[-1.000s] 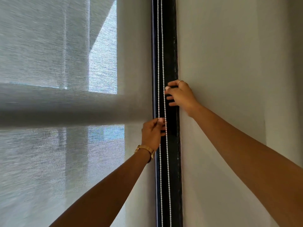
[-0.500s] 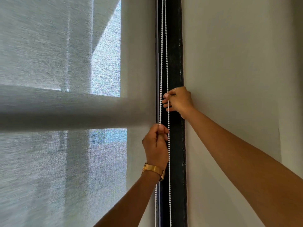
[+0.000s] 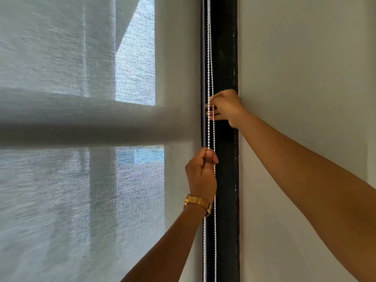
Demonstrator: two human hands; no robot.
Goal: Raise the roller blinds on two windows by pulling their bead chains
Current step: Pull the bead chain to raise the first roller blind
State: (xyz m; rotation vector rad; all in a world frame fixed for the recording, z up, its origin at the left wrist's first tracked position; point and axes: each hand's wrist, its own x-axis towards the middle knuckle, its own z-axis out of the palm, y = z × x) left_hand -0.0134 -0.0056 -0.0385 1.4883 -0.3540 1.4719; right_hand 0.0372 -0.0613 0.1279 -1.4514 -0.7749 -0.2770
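Well, filling the whole left side is the grey woven translucent roller blind point(image 3: 81, 190), drawn down over the glass, with blurred outdoor shapes showing through the weave. To the right is the plain pale grey wall point(image 3: 305, 68), and between the two runs the tall black vertical window frame point(image 3: 225, 58), scuffed along its right edge. Both bare forearms reach up from the bottom of view. Hanging in front of that black frame is the white bead chain point(image 3: 210, 58), two strands close together, running from the top of view to the bottom. The left hand point(image 3: 201, 174) sits lower, fist turned toward the camera, thumb and fingers pinched tight on the left strand, which comes out the top of the fist; the right strand passes just beside its knuckles. The right hand point(image 3: 225, 107) is higher, against the frame, fingertips closed on the chain, though which strand I cannot tell. A gold metal wristwatch point(image 3: 198, 203) bands the left wrist, and a thin ring point(image 3: 224, 91) circles a right-hand finger.
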